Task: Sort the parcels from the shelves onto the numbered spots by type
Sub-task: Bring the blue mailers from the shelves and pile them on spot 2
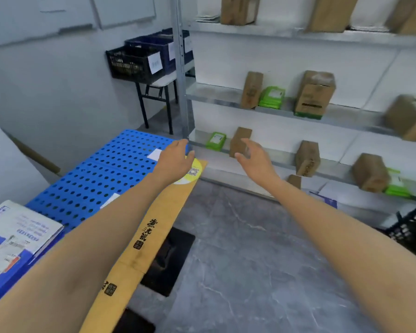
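Fingers [247,142] spread, right hand [257,161] near brown box [236,140], long axis upright

Single view, head-worn, wide-angle. Looks forward and steeply down. Both forearms enter from the bottom corners, with the left hand [175,157] and right hand [252,159] near frame centre. Camera faces the metal shelves [216,94] obliquely, close, at upper right. Blue perforated platform [120,159] lies lower left, grey floor [238,248] bottom centre. Straight edges bow outward; right border is blurred.
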